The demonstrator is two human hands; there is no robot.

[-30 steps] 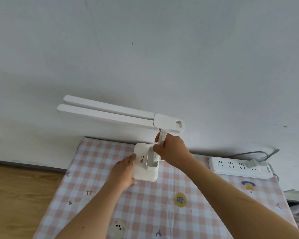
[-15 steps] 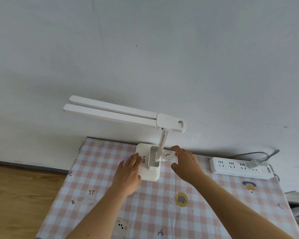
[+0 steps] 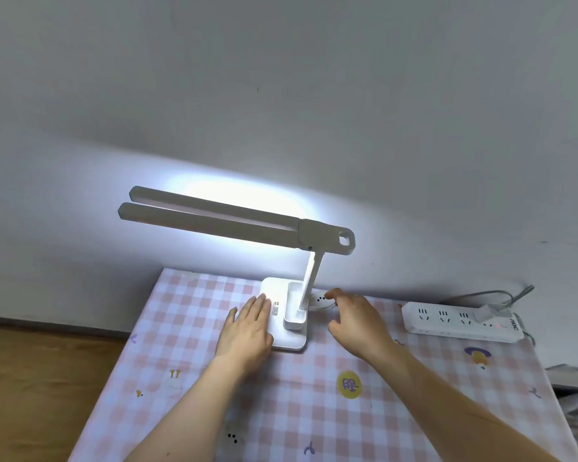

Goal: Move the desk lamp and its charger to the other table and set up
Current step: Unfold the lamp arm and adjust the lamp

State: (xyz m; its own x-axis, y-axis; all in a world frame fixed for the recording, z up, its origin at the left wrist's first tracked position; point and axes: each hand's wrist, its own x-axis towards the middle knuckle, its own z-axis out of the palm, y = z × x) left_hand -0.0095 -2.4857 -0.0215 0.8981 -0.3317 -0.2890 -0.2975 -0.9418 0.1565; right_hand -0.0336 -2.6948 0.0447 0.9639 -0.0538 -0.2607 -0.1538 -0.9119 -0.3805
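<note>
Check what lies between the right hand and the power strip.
Head view: only bare checked cloth between the right hand and the power strip.

Open tablecloth [image 3: 281,411] in front; power strip [image 3: 457,323] perhaps crowding right

"AOC" on the power strip [image 3: 461,323]; small unreadable label on the lamp base [image 3: 282,315].

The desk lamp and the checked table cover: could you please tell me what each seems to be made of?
The desk lamp looks like matte white moulded plastic: smooth flat faces, rounded corners, no metal glint. The table cover seems a soft printed sheet, cloth or vinyl; its pink check and cartoon prints lie flat, with too little sheen to tell which.
</note>
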